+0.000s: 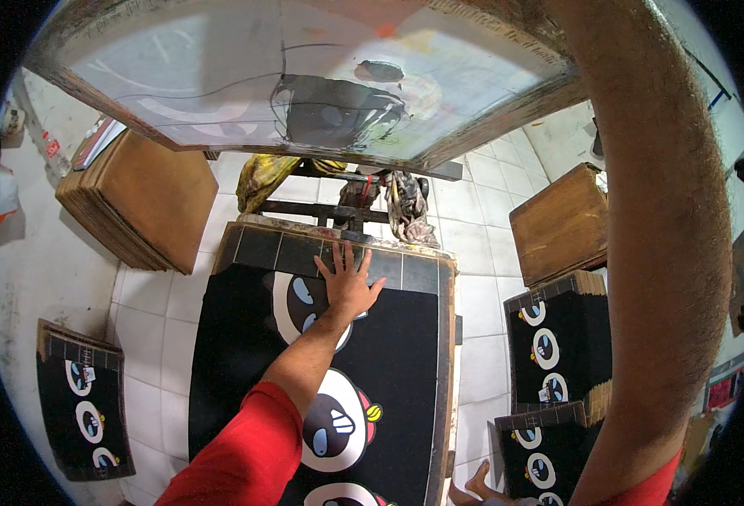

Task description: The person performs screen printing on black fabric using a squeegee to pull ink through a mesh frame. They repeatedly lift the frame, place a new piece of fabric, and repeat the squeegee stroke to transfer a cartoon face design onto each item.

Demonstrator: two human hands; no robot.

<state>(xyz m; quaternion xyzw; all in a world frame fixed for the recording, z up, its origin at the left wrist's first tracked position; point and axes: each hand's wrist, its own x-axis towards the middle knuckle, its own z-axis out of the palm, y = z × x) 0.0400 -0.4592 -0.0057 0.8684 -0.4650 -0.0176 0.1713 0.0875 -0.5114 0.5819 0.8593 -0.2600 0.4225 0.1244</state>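
Observation:
My left hand point(351, 282) lies palm down with its fingers spread, across the far edge of a black cloth point(228, 354) and the dark gridded top of the printing board point(262, 247). White rounded cartoon figures are printed down the cloth; my wrist and forearm hide part of the topmost printed figure point(287, 312). Above the board's far end a screen-printing frame point(507, 118) is tilted up, its pale mesh point(212, 84) stained with dark ink. Beside the frame my right forearm point(658, 169) rises past the top edge, its hand out of view.
A stack of brown boards point(157, 194) stands at the left, another brown board point(561, 223) at the right. Boards with similar printed black cloth rest at lower left point(60, 405) and right point(591, 346). Stained rags point(262, 181) hang beyond the table over white floor tiles point(481, 363).

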